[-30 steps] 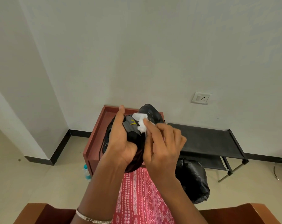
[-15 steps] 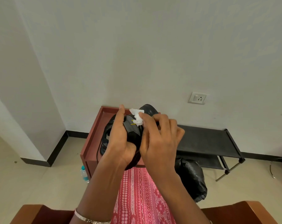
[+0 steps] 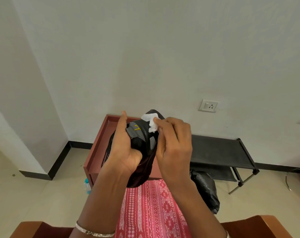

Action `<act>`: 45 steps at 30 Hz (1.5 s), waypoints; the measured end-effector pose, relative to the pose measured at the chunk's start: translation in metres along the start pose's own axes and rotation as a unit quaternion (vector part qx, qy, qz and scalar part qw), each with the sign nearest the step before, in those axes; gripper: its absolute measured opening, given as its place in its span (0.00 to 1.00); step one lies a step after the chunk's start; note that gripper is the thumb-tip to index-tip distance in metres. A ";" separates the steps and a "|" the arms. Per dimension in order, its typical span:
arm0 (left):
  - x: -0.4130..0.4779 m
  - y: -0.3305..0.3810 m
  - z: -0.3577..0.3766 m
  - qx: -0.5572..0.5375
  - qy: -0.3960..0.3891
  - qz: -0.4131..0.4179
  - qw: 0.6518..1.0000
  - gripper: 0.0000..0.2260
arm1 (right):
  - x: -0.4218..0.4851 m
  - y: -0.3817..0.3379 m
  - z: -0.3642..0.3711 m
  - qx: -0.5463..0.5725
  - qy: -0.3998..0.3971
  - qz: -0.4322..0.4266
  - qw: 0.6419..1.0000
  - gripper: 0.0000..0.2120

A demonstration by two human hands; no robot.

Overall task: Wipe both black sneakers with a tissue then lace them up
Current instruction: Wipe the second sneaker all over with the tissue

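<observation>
A black sneaker point(image 3: 142, 143) with grey panels and a small yellow mark is held up in front of me, over a reddish wooden table point(image 3: 101, 143). My left hand point(image 3: 124, 148) grips it from the left, thumb raised along its side. My right hand point(image 3: 171, 145) pinches a crumpled white tissue point(image 3: 151, 121) against the upper part of the shoe. A second dark shoe shape point(image 3: 109, 152) lies on the table behind my left hand, mostly hidden.
A low black rack point(image 3: 219, 150) stands against the wall at the right, with a black plastic bag point(image 3: 206, 189) on the floor in front of it. A small bottle point(image 3: 87, 186) stands by the table's leg. Red patterned cloth point(image 3: 151, 208) covers my lap between wooden armrests.
My right hand has slid the tissue up and along the top of the sneaker. My left hand keeps its hold on the shoe.
</observation>
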State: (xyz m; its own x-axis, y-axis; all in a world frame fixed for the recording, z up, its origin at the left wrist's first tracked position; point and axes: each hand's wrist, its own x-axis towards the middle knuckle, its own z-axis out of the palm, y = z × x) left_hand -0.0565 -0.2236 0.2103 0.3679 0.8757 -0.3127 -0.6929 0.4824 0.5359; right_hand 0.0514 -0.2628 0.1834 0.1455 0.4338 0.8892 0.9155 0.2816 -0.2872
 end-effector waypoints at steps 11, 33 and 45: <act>0.005 -0.004 -0.008 -0.009 0.014 -0.022 1.000 0.32 | 0.000 0.000 -0.007 0.031 -0.024 0.036 0.999 0.11; 0.008 0.002 -0.011 -0.067 -0.032 -0.021 0.997 0.35 | 0.014 0.006 -0.007 0.074 -0.060 0.038 0.995 0.14; 0.009 0.017 -0.009 -0.066 -0.024 -0.025 0.997 0.27 | -0.034 0.019 0.001 0.107 -0.005 0.074 0.991 0.09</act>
State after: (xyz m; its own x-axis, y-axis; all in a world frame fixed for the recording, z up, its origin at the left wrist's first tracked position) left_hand -0.0702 -0.2082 0.2095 0.4308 0.8520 -0.2976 -0.7471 0.5217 0.4120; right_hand 0.0633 -0.2708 0.1476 0.2688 0.4917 0.8282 0.7836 0.3884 -0.4849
